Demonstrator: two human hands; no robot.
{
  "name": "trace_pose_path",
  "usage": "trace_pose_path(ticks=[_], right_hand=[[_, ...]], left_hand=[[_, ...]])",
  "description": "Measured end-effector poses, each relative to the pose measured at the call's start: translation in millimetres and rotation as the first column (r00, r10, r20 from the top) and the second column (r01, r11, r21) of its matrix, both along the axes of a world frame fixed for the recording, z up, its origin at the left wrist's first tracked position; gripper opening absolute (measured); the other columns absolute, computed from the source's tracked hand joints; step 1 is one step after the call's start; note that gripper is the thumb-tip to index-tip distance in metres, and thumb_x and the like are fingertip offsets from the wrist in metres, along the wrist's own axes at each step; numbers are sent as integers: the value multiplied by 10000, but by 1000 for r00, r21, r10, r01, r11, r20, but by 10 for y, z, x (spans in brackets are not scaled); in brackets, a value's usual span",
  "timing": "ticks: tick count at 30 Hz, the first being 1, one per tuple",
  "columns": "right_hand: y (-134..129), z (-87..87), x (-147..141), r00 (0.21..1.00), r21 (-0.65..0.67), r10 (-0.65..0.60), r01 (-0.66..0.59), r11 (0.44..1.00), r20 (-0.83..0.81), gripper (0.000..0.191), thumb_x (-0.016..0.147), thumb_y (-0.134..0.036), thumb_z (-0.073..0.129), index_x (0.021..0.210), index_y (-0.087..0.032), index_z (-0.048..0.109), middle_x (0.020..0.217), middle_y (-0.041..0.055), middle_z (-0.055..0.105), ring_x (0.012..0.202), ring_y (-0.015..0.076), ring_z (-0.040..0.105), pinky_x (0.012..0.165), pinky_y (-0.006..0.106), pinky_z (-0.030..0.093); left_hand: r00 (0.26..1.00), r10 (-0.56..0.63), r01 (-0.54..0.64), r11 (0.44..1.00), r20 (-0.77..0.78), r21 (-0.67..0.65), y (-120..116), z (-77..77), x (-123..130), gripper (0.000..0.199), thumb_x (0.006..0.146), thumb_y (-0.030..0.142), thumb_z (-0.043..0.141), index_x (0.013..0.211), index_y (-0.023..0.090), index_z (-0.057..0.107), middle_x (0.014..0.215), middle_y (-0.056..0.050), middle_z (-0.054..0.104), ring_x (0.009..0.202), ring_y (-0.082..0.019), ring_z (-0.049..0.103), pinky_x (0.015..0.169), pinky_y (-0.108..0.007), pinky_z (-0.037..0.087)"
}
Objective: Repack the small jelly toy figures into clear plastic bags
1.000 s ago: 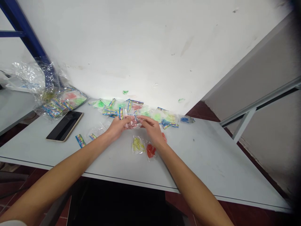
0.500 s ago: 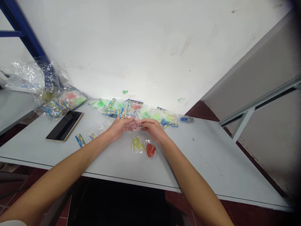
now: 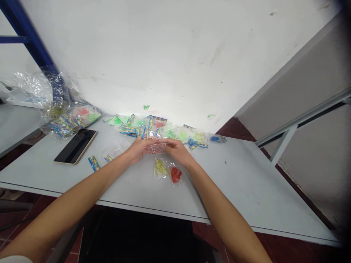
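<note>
- So, the person's left hand and right hand meet at the middle of the white tabletop, palms turned down and inward, with a small clear plastic bag between them.
- The fingers of both hands are drawn narrow and pinch the bag from either side; it seems to be held by both, though the film is hard to make out against the skin.
- Both forearms reach in from the lower corners of the view, elbows out and wrists slightly bent.
- The film looks thin and slick, so a slackened pinch could let the bag slip onto the nearby bags.
- A sideways drift at 12 o'clock could snag the row of colored bags with printed header cards, which lies just beyond the fingertips against the white wall.
- A yellow-green bag lies at 6 o'clock and a red bag at 5 o'clock, both just below the hands.
- A black smartphone lies at 9 o'clock, near a loose printed header card.
- A heap of packed bags and crumpled clear wrapping sit at 10 o'clock.
</note>
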State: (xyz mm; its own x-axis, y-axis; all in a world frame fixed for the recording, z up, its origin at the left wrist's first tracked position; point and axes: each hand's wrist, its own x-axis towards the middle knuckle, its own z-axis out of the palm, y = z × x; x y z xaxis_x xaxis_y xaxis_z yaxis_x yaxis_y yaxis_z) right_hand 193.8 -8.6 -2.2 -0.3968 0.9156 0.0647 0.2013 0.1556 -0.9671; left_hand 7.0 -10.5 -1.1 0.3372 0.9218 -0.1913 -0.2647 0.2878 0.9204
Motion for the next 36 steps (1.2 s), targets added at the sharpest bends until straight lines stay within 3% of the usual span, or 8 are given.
trace_pose_path(ticks=[8, 18, 23, 26, 29, 31, 33, 36], right_hand=[[-40, 16, -47, 998, -30, -44, 42, 999, -55, 272, 791, -398, 697, 1024, -266, 744, 1020, 40, 745, 940, 225, 680, 837, 384, 533], [-57, 95, -24, 988, -14, -135, 134, 991, -71, 553, 744, -422, 749, 1265, -286, 627, 1057, 53, 746, 962, 224, 676, 868, 390, 521], [-57, 129, -6, 989, -37, -143, 141, 989, -44, 565, 739, -413, 758, 1273, -286, 623, 1047, 54, 749, 970, 231, 679, 877, 390, 517], [-55, 123, -12, 992, -54, -116, 114, 992, -45, 583, 738, -400, 760, 1291, -287, 613, 1039, 55, 750, 985, 231, 677, 890, 393, 515], [-53, 105, -24, 994, -63, -103, 100, 993, -45, 608, 733, -395, 766, 1308, -286, 601, 1038, 55, 747, 999, 230, 674, 912, 397, 513], [-52, 86, -34, 994, -56, -99, 97, 994, -38, 596, 728, -372, 769, 1297, -286, 613, 1053, 54, 741, 1008, 231, 672, 919, 395, 513], [-53, 63, -45, 996, -55, -83, 80, 995, -42, 570, 727, -328, 757, 1280, -281, 628, 1051, 52, 739, 997, 230, 678, 900, 389, 525], [-59, 37, -55, 996, -85, -54, 47, 995, -74, 572, 731, -289, 733, 1291, -258, 621, 992, 57, 749, 958, 235, 694, 831, 378, 552]], left_hand=[[999, -37, 37, 999, 23, -17, -12, 9, 6, 356, 701, 401, 789, 889, 106, 724, 870, -128, 735, 810, -256, 706, 818, -404, 522], [960, 281, -281, 960, 10, 16, 55, 59, -48, 327, 608, 353, 849, 773, 149, 654, 788, -29, 675, 719, -136, 612, 678, -273, 479], [862, 474, -437, 875, -181, 211, 128, -44, -90, 338, 705, 294, 735, 990, 184, 591, 653, 24, 592, 629, -136, 570, 612, -255, 450], [761, 572, -433, 799, -306, 417, 151, -122, -103, 440, 780, 253, 627, 1201, 193, 516, 811, -33, 646, 789, -195, 628, 726, -321, 488], [621, 699, -283, 623, -356, 729, 94, -129, -94, 570, 820, 186, 526, 1375, 207, 394, 1261, -138, 578, 1196, -268, 533, 995, -442, 423], [623, 707, -42, 457, -335, 889, 24, -90, -76, 672, 826, 166, 501, 1459, 221, 283, 1447, -142, 445, 1370, -284, 373, 1120, -484, 294], [663, 644, 207, 333, -382, 920, -39, -41, -60, 761, 831, 204, 523, 1509, 221, 178, 1512, -139, 373, 1426, -295, 287, 1159, -498, 230], [622, 570, 455, 296, -538, 840, -65, -13, -58, 893, 808, 337, 610, 1534, 185, 113, 1528, -161, 344, 1435, -332, 254, 1157, -512, 226]])
